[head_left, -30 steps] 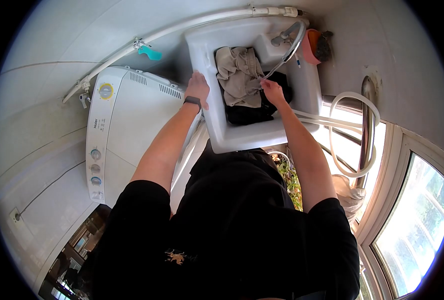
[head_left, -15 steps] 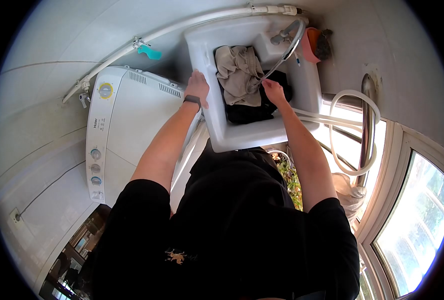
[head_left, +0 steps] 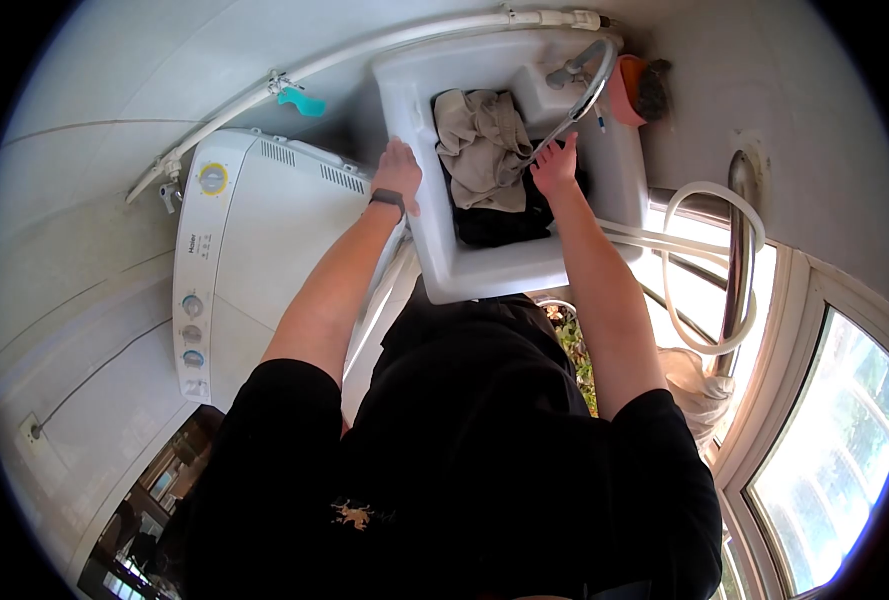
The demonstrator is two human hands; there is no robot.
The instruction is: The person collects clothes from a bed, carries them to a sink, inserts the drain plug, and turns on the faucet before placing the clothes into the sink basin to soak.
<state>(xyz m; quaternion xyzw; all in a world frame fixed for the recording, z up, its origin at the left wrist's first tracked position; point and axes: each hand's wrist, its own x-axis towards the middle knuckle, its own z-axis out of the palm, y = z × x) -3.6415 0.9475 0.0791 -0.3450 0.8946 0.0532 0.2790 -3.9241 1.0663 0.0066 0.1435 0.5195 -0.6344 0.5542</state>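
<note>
The right hand [head_left: 555,170] has shifted toward the far side of the sink [head_left: 494,280] since half a second ago, and its fingers, bunched together then, are now fanned apart with nothing clamped between them. It hovers over the right half of the sink, just beside the thin lower run of the faucet [head_left: 601,78] (whether spout or falling water at its very end, I cannot tell; nor whether the fingers touch it). That run comes down onto the beige cloth [head_left: 479,140], which lies crumpled in the sink's left half, on top of the black cloth [head_left: 489,228] on the sink's floor.

The left hand [head_left: 398,177], a dark band [head_left: 386,198] at its wrist, rests flat on the sink's left rim, fingers stretched out and clasping no cloth. The washing machine [head_left: 284,250] stands left of the sink; a pink container [head_left: 621,95] sits at the sink's far right corner.
</note>
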